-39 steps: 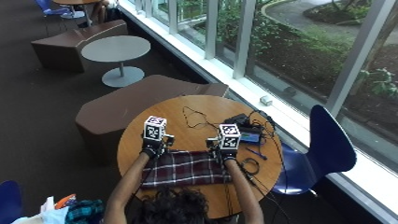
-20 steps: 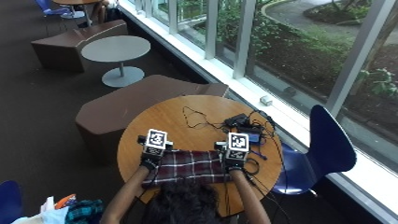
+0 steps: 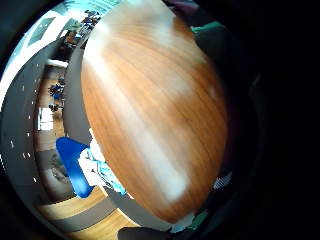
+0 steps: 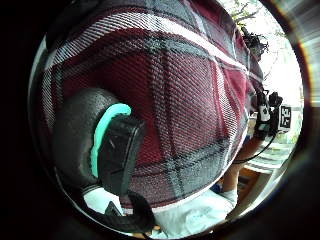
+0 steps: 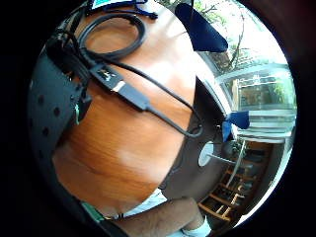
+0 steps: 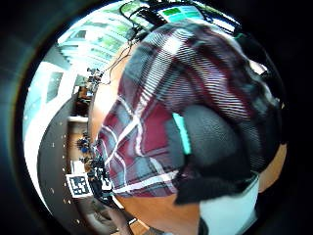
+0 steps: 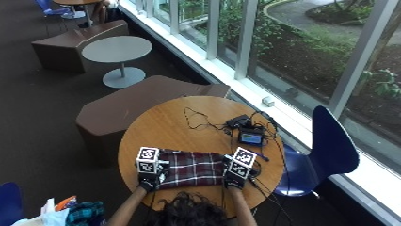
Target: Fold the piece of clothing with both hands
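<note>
Round wooden table [image 7: 169, 127] bearing a plaid garment [image 7: 191, 167], lying as a flat band at the near edge between the 2 hands. Left hand [image 7: 150, 178] and right hand [image 7: 236, 175] sit at its opposite ends; each thumb-side palm view shows a thumb [image 4: 87, 137] curled against cloth, so both appear to grasp the fabric. Judged step: 1 fold completed or being set; next, regrip for the following fold. Only the little-finger views show bare tabletop and a cable [image 5: 148, 106] outboard of the right grip.

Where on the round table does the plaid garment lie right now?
In the outside view, the plaid garment lies on the round table's near edge, between the left hand and right hand.
</note>
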